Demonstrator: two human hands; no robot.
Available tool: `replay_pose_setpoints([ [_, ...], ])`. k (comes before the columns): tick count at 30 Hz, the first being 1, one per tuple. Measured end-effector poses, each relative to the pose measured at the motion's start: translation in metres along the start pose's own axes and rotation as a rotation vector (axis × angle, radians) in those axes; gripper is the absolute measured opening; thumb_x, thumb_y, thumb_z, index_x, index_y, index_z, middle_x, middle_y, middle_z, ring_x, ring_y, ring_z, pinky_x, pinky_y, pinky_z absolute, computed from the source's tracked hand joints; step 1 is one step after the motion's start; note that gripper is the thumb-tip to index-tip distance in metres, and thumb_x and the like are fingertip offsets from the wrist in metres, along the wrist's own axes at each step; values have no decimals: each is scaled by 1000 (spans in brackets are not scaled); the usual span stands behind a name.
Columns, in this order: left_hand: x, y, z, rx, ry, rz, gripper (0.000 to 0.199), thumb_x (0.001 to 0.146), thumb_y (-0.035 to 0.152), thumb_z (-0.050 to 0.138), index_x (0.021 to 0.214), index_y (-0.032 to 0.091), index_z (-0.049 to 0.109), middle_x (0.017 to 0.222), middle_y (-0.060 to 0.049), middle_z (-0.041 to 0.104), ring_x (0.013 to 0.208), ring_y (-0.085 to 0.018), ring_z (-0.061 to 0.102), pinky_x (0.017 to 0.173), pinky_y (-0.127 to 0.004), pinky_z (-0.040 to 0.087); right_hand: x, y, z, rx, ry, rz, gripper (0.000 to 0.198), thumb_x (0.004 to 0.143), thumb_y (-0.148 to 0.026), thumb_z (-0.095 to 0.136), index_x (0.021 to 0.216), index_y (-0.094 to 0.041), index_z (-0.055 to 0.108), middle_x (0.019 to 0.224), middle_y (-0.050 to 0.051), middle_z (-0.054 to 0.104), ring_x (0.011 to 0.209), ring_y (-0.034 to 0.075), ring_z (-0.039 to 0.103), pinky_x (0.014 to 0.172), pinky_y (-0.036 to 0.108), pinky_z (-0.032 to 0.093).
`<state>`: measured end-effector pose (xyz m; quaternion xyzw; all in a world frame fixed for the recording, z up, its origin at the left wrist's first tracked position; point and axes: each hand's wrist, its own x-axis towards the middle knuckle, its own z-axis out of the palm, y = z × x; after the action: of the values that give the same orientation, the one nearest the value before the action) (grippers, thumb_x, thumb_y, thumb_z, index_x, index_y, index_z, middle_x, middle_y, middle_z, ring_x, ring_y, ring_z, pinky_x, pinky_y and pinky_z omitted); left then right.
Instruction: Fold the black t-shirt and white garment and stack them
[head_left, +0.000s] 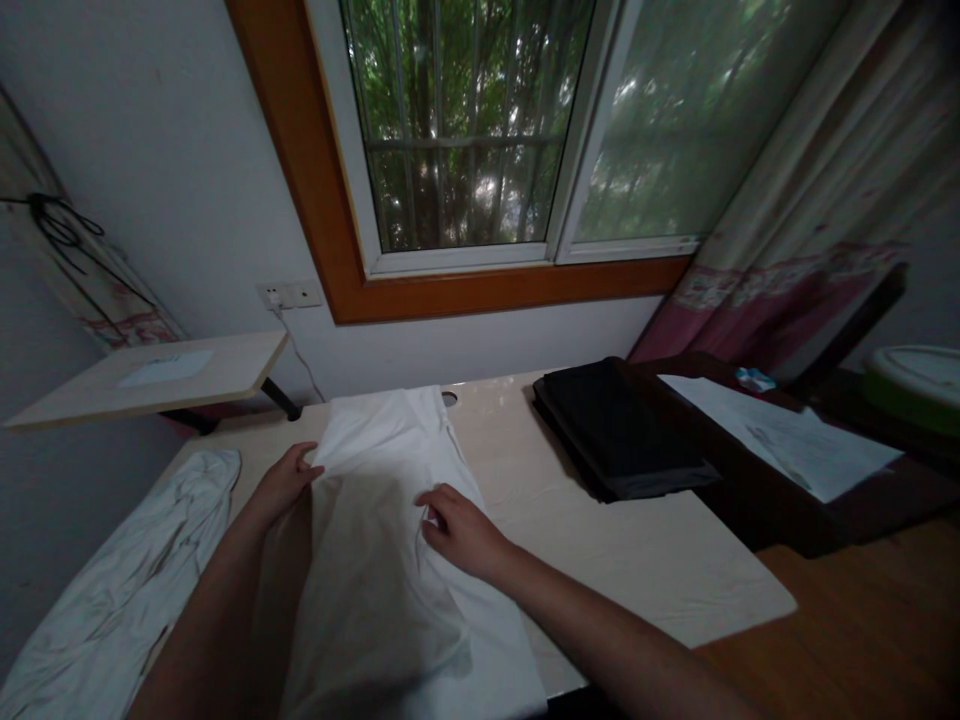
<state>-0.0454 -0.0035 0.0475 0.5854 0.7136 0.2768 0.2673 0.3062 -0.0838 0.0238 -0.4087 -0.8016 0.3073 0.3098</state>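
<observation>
A long white cloth (390,425), perhaps a garment, lies on the pale table (517,450) in front of me. Its nearer part is a greyer layer lying over the white one, and folds run along its right side. My left hand (289,485) pinches the left edge of this cloth between thumb and fingers. On the right side of the grey layer, my right hand (459,525) has its fingers closed on a bit of the fabric. The cloth's near end runs out of the bottom of the view.
A crumpled white cloth (165,540) lies along the table's left side, below a small raised shelf (232,365). Folded black cloths (615,425) are stacked at the right. Beyond them, papers (780,440) lie on a dark surface. A window (465,130) is behind the table.
</observation>
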Motion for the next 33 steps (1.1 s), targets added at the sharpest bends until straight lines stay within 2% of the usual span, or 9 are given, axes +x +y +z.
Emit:
replay_pose_setpoints([
  [3, -6, -9, 0, 118, 61, 52, 52, 74, 41, 65, 122, 22, 65, 81, 0, 66, 80, -24, 67, 79, -36, 53, 10, 7, -8, 2, 21, 54, 36, 87, -12, 62, 122, -18, 66, 95, 3, 62, 85, 16, 61, 82, 28, 47],
  [7, -21, -24, 4, 182, 159, 163, 54, 77, 42, 62, 126, 20, 66, 107, -9, 63, 94, -25, 66, 95, -41, 53, 14, 8, -25, 51, -122, 126, 27, 93, -22, 64, 120, -19, 68, 81, -1, 65, 73, 14, 61, 70, 25, 44],
  [10, -33, -34, 7, 154, 164, 194, 55, 82, 46, 58, 131, 21, 65, 114, -11, 62, 94, -25, 65, 94, -43, 55, 13, 0, -36, 181, -348, 174, 37, 95, -33, 66, 131, -22, 63, 79, -3, 67, 60, 10, 60, 62, 22, 43],
  [14, -41, -38, 9, 156, 182, 270, 53, 86, 49, 54, 128, 19, 68, 109, -10, 64, 94, -26, 64, 90, -43, 56, 9, -15, -39, 399, -790, 195, 49, 93, -43, 69, 137, -22, 58, 79, -4, 68, 50, 8, 62, 54, 19, 45],
  [17, -41, -37, 12, 154, 206, 306, 50, 88, 48, 53, 124, 17, 70, 108, -11, 66, 98, -27, 65, 91, -42, 56, 7, -16, -34, 473, -1006, 206, 39, 91, -47, 71, 116, -18, 68, 76, -4, 66, 53, 9, 65, 50, 17, 45],
  [22, -39, -44, 16, 135, 240, 348, 48, 91, 47, 51, 122, 16, 70, 112, -12, 67, 104, -27, 66, 93, -41, 56, -2, -1, -39, 576, -1142, 334, 41, 75, -50, 85, 87, -16, 65, 71, -3, 67, 62, 11, 67, 52, 16, 47],
  [27, -38, -51, 17, 153, 237, 392, 44, 93, 49, 50, 118, 19, 71, 112, -11, 70, 105, -27, 67, 97, -43, 54, -28, 14, -71, 756, -1091, 348, 56, 51, -42, 100, 80, -15, 60, 69, -6, 64, 63, 8, 60, 59, 18, 48],
  [30, -35, -53, 19, 179, 227, 421, 41, 94, 50, 51, 113, 20, 73, 109, -11, 73, 107, -28, 67, 100, -45, 52, -45, 17, -87, 906, -991, 331, 53, 51, -33, 102, 78, -14, 59, 68, -8, 61, 63, 6, 56, 61, 16, 46],
  [33, -33, -56, 20, 195, 222, 437, 40, 94, 49, 51, 111, 21, 74, 110, -10, 74, 106, -28, 67, 100, -45, 51, -56, 19, -92, 1058, -773, 354, 48, 55, -25, 100, 77, -14, 59, 69, -8, 59, 61, 4, 52, 57, 13, 42],
])
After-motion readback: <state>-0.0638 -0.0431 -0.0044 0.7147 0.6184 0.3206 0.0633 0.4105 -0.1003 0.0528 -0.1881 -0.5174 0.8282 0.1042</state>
